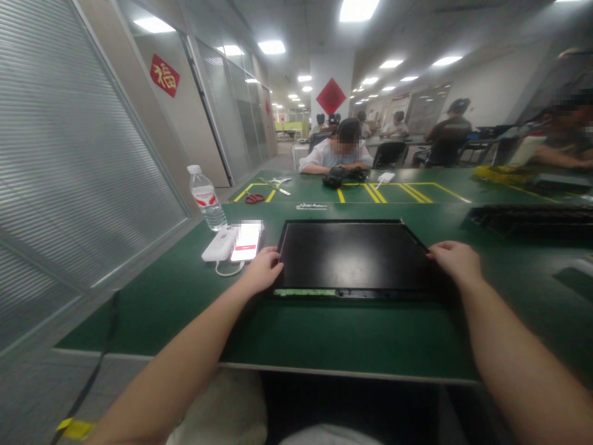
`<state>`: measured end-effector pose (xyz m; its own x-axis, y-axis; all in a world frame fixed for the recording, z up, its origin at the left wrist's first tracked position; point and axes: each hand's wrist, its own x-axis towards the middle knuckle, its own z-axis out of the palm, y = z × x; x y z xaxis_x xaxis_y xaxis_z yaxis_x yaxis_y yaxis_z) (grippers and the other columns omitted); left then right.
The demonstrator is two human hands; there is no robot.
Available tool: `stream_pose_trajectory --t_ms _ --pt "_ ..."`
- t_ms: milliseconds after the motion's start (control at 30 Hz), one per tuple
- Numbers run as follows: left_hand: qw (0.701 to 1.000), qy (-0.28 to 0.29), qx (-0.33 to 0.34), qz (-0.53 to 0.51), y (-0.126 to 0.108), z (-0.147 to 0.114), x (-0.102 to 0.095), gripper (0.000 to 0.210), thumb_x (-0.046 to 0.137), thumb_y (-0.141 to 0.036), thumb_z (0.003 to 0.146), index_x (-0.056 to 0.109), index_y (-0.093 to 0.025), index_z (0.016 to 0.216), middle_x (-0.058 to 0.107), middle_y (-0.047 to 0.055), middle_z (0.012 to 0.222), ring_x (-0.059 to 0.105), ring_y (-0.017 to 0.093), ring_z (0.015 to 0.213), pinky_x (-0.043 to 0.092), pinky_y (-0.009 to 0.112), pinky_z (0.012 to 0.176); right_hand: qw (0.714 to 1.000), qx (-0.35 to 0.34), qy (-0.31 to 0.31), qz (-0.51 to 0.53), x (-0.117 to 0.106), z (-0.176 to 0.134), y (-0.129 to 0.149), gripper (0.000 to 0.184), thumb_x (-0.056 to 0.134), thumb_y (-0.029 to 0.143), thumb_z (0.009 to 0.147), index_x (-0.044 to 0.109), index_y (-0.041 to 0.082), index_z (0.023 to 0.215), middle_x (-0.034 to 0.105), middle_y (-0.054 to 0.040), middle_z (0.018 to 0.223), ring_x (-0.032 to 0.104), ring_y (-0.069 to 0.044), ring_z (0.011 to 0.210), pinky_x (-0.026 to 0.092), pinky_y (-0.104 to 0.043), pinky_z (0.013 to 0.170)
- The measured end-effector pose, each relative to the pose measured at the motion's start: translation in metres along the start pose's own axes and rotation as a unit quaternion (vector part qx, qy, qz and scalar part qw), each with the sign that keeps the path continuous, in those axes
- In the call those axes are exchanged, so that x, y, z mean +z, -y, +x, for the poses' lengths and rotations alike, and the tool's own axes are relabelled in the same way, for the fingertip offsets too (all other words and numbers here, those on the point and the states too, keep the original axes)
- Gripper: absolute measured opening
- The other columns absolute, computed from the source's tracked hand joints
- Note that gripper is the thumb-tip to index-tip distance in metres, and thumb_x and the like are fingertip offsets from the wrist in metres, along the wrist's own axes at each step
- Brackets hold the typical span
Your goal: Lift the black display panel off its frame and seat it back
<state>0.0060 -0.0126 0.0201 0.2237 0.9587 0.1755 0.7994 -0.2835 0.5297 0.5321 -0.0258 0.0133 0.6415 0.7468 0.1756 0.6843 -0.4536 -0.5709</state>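
Note:
A flat black display panel (343, 250) is in front of me over the green table, its dark face up and catching a ceiling reflection. Along its near edge runs a narrow green circuit board strip (306, 292). My left hand (264, 270) is closed on the panel's left edge, thumb toward me. On the opposite edge my right hand (456, 259) grips near the upper right corner, fingers pinched together. Whether the panel rests on the table or is slightly raised, I cannot tell.
To the left stand a water bottle (207, 198), a white power bank (218, 245) and a lit phone (246, 241) joined by a cable. Red-handled scissors (254, 198) lie farther back. Dark long parts (532, 221) lie at right. A person (340, 148) sits across the table (361, 346).

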Motion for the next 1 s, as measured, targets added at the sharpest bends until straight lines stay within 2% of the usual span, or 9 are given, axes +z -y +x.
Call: stream_pose_trajectory --t_ms 133,233,533,633,767,1000 --pt "1.000 0.002 0.007 -0.009 0.0026 -0.0015 -0.0029 0.042 0.080 -0.057 0.085 0.084 -0.021 0.107 0.072 0.020 0.157 0.068 0.043 0.149 0.055 0.056 0.128 1.000 -0.009 -0.012 -0.001 0.0028 0.0018 -0.0013 0.010 0.073 0.031 0.079 0.081 0.025 0.078 0.081 -0.0107 0.084 0.070 -0.030 0.078 0.054 -0.040 0.072" --pt "1.000 0.003 0.002 -0.017 0.0038 -0.0022 -0.0027 0.049 0.082 -0.062 0.083 0.084 -0.020 0.108 0.071 0.021 0.159 0.069 0.044 0.147 0.057 0.057 0.125 1.000 -0.008 -0.013 -0.001 0.0032 0.0014 -0.0008 0.010 0.074 0.032 0.078 0.081 0.026 0.078 0.081 -0.0102 0.083 0.071 -0.030 0.078 0.054 -0.039 0.071" --pt "0.996 0.018 -0.040 -0.077 0.0056 -0.0006 -0.0024 0.040 0.081 -0.051 0.084 0.086 -0.020 0.108 0.068 0.020 0.163 0.067 0.042 0.152 0.061 0.050 0.122 1.000 0.024 0.018 0.010 -0.0049 -0.0050 0.0076 0.015 0.069 0.031 0.083 0.083 0.026 0.085 0.084 -0.0105 0.093 0.075 -0.032 0.091 0.056 -0.040 0.079" --pt "0.998 0.022 -0.026 -0.048 0.0036 -0.0026 -0.0023 0.050 0.082 -0.054 0.083 0.084 -0.016 0.116 0.064 0.024 0.166 0.064 0.044 0.154 0.057 0.054 0.127 1.000 0.017 0.023 0.001 -0.0046 -0.0039 0.0071 0.014 0.069 0.031 0.084 0.082 0.027 0.084 0.084 -0.0101 0.094 0.075 -0.032 0.091 0.055 -0.040 0.078" --pt "1.000 0.023 0.006 -0.011 0.0012 -0.0047 -0.0040 0.053 0.083 -0.060 0.083 0.083 -0.017 0.115 0.066 0.023 0.164 0.062 0.045 0.155 0.051 0.056 0.132 1.000 0.010 0.014 0.000 -0.0025 -0.0015 0.0038 0.014 0.070 0.032 0.082 0.083 0.026 0.084 0.085 -0.0103 0.093 0.075 -0.033 0.091 0.055 -0.040 0.077" --pt "0.999 0.029 0.012 -0.002 0.0019 -0.0035 -0.0053 0.056 0.082 -0.063 0.084 0.083 -0.017 0.116 0.065 0.023 0.164 0.063 0.046 0.153 0.051 0.057 0.131 1.000 0.013 0.012 0.022 0.0001 0.0029 -0.0018 0.018 0.069 0.033 0.083 0.084 0.026 0.090 0.085 -0.0091 0.090 0.077 -0.033 0.094 0.055 -0.040 0.078"
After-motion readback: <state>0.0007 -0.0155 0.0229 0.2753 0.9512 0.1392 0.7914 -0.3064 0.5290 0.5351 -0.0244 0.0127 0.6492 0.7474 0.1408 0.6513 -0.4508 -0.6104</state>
